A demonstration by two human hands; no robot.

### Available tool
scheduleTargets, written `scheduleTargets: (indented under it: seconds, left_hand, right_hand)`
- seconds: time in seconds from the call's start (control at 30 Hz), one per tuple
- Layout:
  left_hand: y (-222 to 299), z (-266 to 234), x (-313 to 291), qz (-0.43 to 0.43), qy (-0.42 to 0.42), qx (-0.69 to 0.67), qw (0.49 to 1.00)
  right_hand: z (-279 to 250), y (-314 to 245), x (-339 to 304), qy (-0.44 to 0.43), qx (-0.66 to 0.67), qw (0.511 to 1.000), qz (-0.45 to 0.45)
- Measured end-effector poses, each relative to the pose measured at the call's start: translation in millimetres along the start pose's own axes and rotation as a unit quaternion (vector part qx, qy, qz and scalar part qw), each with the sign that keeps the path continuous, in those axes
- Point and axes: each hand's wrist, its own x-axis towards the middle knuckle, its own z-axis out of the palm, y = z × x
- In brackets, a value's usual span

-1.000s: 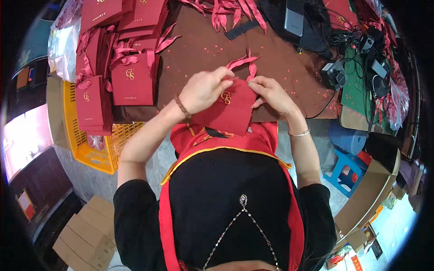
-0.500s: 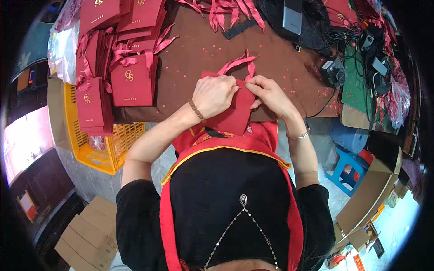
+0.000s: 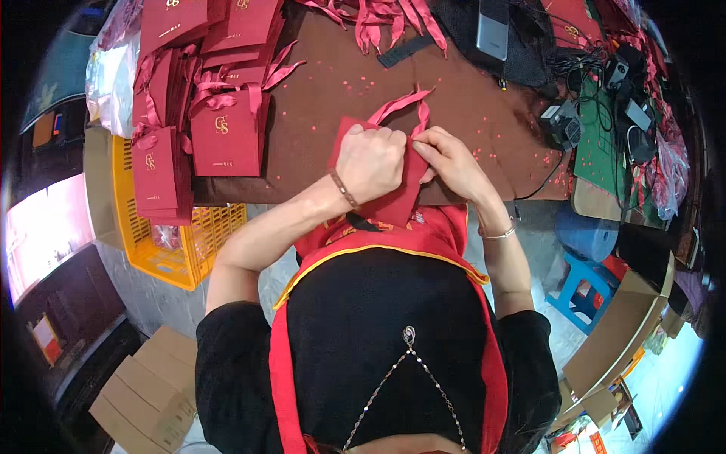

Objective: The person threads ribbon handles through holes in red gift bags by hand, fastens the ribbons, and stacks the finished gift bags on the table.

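Note:
A dark red paper gift bag [image 3: 392, 206] lies flat at the table's near edge, its lower part over my lap. Pink ribbon handles [image 3: 394, 105] loop out beyond its far edge. My left hand [image 3: 370, 168] is closed in a fist on the bag, knuckles up; its fingertips and whatever is in them are hidden. At the bag's right edge, close to the ribbon's end, my right hand [image 3: 448, 160] pinches the bag between thumb and forefinger.
Stacks of finished-looking red bags [image 3: 225, 140] with ribbons lie at the left, above a yellow crate [image 3: 162, 265]. More ribbons [image 3: 378, 23], a phone [image 3: 492, 30] and a tangle of cables and black devices [image 3: 560, 121] sit farther back. A blue stool [image 3: 576, 291] stands right.
My left hand has rolled over into a tighter fist, with its knuckles now upward and its fingertips out of sight. The right hand keeps its pinch at nearly the same spot.

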Motion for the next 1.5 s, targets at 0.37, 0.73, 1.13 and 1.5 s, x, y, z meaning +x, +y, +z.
scheduleTargets:
  seconds: [0.37,0.73,1.13,1.5]
  left_hand:
    - [-6,-22,8,0.077,0.023,0.021,0.997]
    - [-37,-37,23,-0.109,-0.161,-0.276,0.941]
    - [-63,-33,53,-0.072,-0.412,-0.358,0.835]
    - [-88,-63,66,-0.146,-0.173,-0.293,0.929]
  right_hand:
    - [1,-9,-10,-0.003,-0.020,1.000,-0.012]
    - [15,-21,-13,0.005,-0.155,0.984,-0.083]
    - [34,-22,-7,0.107,-0.171,0.968,-0.152]
    - [30,-24,-9,0.022,-0.056,0.993,-0.100]
